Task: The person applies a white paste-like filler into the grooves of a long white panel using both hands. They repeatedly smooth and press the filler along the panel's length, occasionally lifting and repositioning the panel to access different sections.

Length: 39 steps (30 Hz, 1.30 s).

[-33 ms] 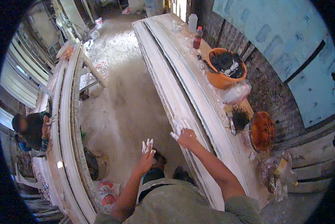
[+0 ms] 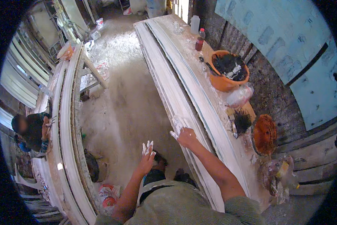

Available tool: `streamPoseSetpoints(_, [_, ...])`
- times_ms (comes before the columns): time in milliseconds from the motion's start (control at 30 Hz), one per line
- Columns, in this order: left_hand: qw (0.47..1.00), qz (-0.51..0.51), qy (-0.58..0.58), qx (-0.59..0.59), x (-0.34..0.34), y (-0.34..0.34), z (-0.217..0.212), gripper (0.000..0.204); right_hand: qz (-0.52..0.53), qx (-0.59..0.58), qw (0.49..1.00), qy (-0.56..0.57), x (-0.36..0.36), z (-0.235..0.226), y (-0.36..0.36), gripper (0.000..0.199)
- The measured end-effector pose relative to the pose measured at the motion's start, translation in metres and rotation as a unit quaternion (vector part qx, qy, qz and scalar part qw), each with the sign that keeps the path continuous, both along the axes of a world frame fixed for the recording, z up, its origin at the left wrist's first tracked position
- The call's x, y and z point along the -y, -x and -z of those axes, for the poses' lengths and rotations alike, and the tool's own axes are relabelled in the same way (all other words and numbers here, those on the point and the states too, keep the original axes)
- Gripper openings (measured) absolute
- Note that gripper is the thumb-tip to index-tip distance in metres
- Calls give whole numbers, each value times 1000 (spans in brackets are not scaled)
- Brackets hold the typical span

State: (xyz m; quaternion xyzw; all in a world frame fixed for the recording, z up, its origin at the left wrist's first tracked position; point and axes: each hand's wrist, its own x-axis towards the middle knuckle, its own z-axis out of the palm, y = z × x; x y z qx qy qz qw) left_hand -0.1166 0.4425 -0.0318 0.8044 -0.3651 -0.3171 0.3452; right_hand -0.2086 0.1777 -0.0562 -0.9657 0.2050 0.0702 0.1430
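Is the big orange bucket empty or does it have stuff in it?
Not empty. The orange bucket stands upright on the workbench, holding dark material with white bits on top.

The person wears a grey-green top with sleeves pushed up past the elbows, dark trousers and dark shoes, and white plaster coats the fingers of both the left hand (image 2: 147, 154) and right hand (image 2: 186, 136).

Daylight falls from the upper left, brightening the floor (image 2: 127, 86) to a pale glare. The right wall (image 2: 273, 93) sits dimmer. Fisheye bending curves straight edges near the black rim; detail is soft throughout.
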Motion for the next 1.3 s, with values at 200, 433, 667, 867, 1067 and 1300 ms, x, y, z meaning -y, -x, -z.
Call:
streamPoseSetpoints(200, [994, -72, 50, -62, -4, -61, 17, 58, 41, -30, 999, 15, 29, 13, -69, 32])
streamPoseSetpoints(433, [993, -94, 65, -15, 2, -155, 15, 58, -16, -225, 974, 13, 21, 34, 14, 33])
streamPoseSetpoints(667, [984, -117, 8, -131, -5, -223, 6, 59, -12, -230, 972, 40, -5, 46, 72, 30])
streamPoseSetpoints(867, [993, -76, -6, -95, 14, -265, 9, 62, 56, -263, 962, 55, 42, 42, -9, 38])
streamPoseSetpoints(1067, [990, -89, -10, -105, 18, -308, 34, 63, 99, -222, 967, 74, 158, 23, -143, 40])
streamPoseSetpoints(1300, [982, -146, -92, -82, 34, -398, 20, 62, 177, -105, 969, 139, 260, 25, -299, 33])
